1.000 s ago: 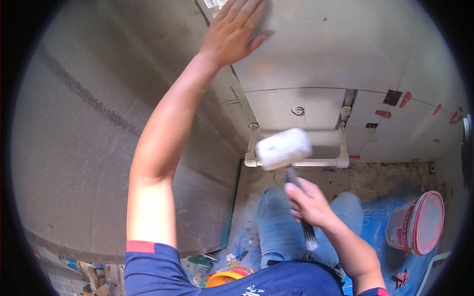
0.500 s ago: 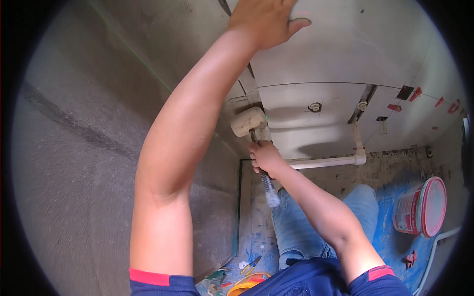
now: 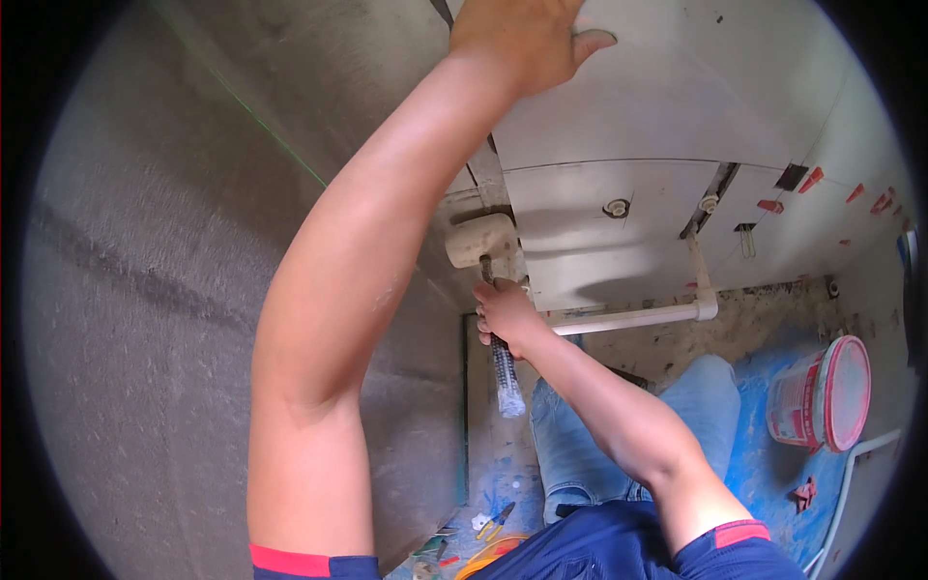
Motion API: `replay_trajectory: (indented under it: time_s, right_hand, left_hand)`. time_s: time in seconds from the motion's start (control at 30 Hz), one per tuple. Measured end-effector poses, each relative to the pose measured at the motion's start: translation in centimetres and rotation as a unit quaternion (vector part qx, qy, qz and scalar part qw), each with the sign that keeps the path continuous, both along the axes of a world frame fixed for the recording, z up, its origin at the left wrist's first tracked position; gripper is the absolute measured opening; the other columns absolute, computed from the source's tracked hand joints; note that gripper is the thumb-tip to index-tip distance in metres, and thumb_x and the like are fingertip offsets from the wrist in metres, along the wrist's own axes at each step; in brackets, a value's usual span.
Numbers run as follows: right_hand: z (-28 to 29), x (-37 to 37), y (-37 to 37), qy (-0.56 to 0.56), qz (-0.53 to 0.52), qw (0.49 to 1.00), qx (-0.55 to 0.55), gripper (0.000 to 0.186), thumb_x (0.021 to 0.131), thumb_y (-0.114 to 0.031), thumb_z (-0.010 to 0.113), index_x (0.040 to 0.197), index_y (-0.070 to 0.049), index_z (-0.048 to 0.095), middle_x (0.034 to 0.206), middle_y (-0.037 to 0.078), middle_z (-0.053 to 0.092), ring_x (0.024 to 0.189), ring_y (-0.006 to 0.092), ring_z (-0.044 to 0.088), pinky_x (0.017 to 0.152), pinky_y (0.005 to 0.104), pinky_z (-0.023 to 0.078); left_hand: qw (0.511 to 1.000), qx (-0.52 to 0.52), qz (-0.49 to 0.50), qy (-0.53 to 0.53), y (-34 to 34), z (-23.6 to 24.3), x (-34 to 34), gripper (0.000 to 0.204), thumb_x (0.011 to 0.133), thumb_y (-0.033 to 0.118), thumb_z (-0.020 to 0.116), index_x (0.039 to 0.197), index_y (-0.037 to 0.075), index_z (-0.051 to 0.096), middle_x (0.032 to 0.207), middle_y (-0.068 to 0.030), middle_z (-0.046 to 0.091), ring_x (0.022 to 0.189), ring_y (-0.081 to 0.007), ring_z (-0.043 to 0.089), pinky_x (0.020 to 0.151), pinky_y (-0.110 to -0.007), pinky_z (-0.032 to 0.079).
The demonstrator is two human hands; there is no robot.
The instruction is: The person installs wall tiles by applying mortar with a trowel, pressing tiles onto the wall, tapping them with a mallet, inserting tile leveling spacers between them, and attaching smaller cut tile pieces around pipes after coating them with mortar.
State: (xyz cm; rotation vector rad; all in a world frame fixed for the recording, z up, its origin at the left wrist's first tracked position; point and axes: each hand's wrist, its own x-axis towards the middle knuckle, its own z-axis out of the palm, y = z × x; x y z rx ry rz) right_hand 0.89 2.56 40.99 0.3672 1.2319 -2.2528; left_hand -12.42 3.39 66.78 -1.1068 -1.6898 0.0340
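My left hand [image 3: 527, 41] lies against the large white wall tile [image 3: 667, 106], its thumb spread; the fingertips are cut off by the upper edge of the view. In my right hand [image 3: 510, 314] is a mallet, gripped round its dark, ribbed handle [image 3: 506, 372]. The pale mallet head [image 3: 481, 242] is up at the tile's left edge, by the corner with the grey wall. Whether it touches the tile, I cannot tell. The handle's whitish end points down toward my knees.
A white pipe [image 3: 633, 320] runs along the wall's foot. Red wedges [image 3: 770, 207] sit in the tile joint. To the right stands a red-and-white bucket [image 3: 817, 394]. Yellow-handled pliers [image 3: 496, 522] lie on the floor near a yellow-orange container [image 3: 488, 559]. A rough grey wall [image 3: 145, 387] fills the left side.
The mallet and my right hand have shifted slightly left, and the handle's lower end has swung left. My left hand stays on the tile, with only a slight shift in view.
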Motion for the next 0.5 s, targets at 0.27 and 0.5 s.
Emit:
replay_trajectory:
  time_s: [0.27, 0.5]
  right_hand:
    - [-0.5, 0.0, 1.4, 0.036, 0.094, 0.995, -0.007, 0.019, 0.094, -0.021, 0.057, 0.082, -0.01, 0.047, 0.061, 0.0, 0.046, 0.043, 0.0125, 0.045, 0.041, 0.032, 0.037]
    - [-1.2, -0.3, 0.9, 0.028, 0.121, 0.992, 0.031, 0.016, 0.094, -0.019, 0.057, 0.083, -0.012, 0.048, 0.059, 0.0, 0.045, 0.044, 0.0142, 0.047, 0.04, 0.0317, 0.037]
  left_hand:
    - [1.0, 0.006, 0.009, 0.016, -0.3, -0.2, -0.1, 0.08, 0.087, 0.038, 0.065, 0.146, -0.006, 0.033, 0.156, -0.0219, 0.026, 0.147, -0.0359, 0.019, 0.121, -0.045, 0.017]
    - [0.999, 0.0, 0.029, 0.014, 0.0, -0.5, -0.1, 0.081, 0.09, 0.039, 0.061, 0.147, -0.007, 0.029, 0.158, -0.0229, 0.021, 0.148, -0.0356, 0.015, 0.121, -0.045, 0.015]
